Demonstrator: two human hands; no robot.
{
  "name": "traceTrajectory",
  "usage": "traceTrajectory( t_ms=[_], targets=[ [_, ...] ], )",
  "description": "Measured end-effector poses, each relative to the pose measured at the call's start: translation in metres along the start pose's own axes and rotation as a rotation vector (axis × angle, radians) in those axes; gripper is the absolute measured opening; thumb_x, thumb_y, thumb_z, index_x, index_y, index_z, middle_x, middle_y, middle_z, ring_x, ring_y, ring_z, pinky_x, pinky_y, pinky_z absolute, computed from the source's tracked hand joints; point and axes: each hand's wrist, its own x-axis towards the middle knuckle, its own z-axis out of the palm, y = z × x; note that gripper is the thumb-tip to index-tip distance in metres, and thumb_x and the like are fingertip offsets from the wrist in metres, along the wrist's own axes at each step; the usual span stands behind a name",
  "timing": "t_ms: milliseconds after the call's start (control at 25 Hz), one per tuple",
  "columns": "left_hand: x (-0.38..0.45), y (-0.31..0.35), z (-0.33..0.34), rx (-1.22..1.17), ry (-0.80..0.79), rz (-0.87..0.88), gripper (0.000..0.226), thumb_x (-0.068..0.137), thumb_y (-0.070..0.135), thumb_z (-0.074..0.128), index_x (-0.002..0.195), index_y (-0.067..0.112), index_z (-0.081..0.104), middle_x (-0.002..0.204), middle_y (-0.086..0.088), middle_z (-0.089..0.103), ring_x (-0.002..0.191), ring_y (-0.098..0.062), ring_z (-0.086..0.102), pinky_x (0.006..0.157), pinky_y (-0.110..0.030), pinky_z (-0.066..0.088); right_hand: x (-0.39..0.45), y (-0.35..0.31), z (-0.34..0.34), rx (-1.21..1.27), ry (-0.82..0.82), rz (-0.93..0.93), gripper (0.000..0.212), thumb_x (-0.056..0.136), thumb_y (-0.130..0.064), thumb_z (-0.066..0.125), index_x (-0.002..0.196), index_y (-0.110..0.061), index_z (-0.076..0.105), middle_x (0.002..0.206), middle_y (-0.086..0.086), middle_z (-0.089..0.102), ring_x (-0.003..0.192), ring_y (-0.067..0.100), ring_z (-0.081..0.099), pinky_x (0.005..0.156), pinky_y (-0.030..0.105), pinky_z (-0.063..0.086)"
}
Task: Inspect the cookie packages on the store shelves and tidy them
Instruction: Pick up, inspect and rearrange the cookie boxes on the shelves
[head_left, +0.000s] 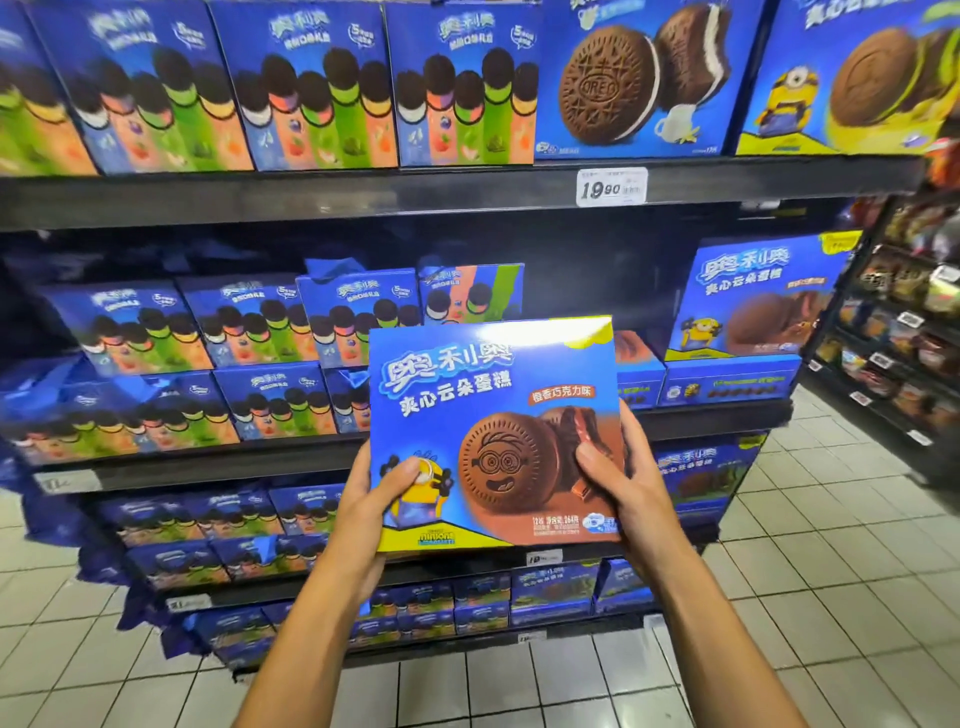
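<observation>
While held up before the middle shelf (717, 415) | Minions Oreo cake box (493, 431) faces the camera | left hand (374, 499) and right hand (618, 483) both grip its lower corners, thumbs on front | likely light, stiff cardboard, glossy and slippery, crushable | hold by side edges | gap beside matching boxes (753, 301)

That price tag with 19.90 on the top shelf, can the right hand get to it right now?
Probably not right now. The right hand and the left hand both grip the cookie box, well below the price tag. Nothing blocks the way, so a freed hand might reach it.
</observation>
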Motion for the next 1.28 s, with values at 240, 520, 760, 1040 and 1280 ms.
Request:
traceTrajectory(
  t_ms=[240,520,760,1040,1280],
  targets=[
    [-0.016,-0.01,-0.013,-0.043,0.035,-0.028,0.071,0.061,0.036,0.086,0.127,0.029,0.06,0.123,-0.007,0.07,0.105,-0.03,0.07,0.079,-0.041,0.06,-0.013,0.003,0.013,-0.061,-0.017,0.108,0.071,0.075,-0.053,0.08,0.138,-0.038,0.052,0.129,0.007,0.069,0.111,0.031,0.07,0.084,0.043,0.06],
    [-0.012,0.002,0.008,0.023,0.011,0.008,0.07,0.063,0.043,0.082,0.129,0.031,0.059,0.123,-0.003,0.07,0.112,-0.028,0.068,0.097,-0.046,0.05,-0.004,-0.018,0.002,-0.072,0.004,0.093,0.053,0.084,-0.045,0.069,0.134,-0.035,0.056,0.12,0.005,0.074,0.103,0.028,0.074,0.072,0.033,0.061],
    [-0.007,0.009,0.037,0.016,0.015,0.021,0.059,0.075,0.033,0.075,0.131,0.03,0.057,0.125,-0.002,0.069,0.116,-0.028,0.065,0.099,-0.047,0.049,0.008,-0.033,-0.017,-0.104,-0.016,0.078,0.054,0.074,-0.061,0.077,0.122,-0.039,0.064,0.115,0.005,0.076,0.098,0.025,0.075,0.07,0.032,0.061],
    [-0.005,0.005,0.06,0.039,0.026,0.031,0.071,0.066,0.044,0.081,0.131,0.03,0.057,0.125,-0.002,0.069,0.114,-0.026,0.067,0.091,-0.042,0.054,0.022,-0.04,-0.043,-0.027,-0.052,0.127,0.055,0.078,-0.05,0.077,0.128,-0.033,0.061,0.123,0.01,0.072,0.104,0.029,0.073,0.075,0.038,0.061],
    [0.0,0.001,0.055,-0.022,0.062,-0.076,0.053,0.069,0.04,0.083,0.118,0.027,0.069,0.121,-0.007,0.071,0.104,-0.026,0.071,0.084,-0.04,0.058,0.022,-0.045,-0.063,0.127,-0.167,0.172,0.067,0.09,-0.029,0.064,0.152,-0.024,0.037,0.14,0.015,0.061,0.126,0.04,0.059,0.104,0.057,0.046]
  ],
)
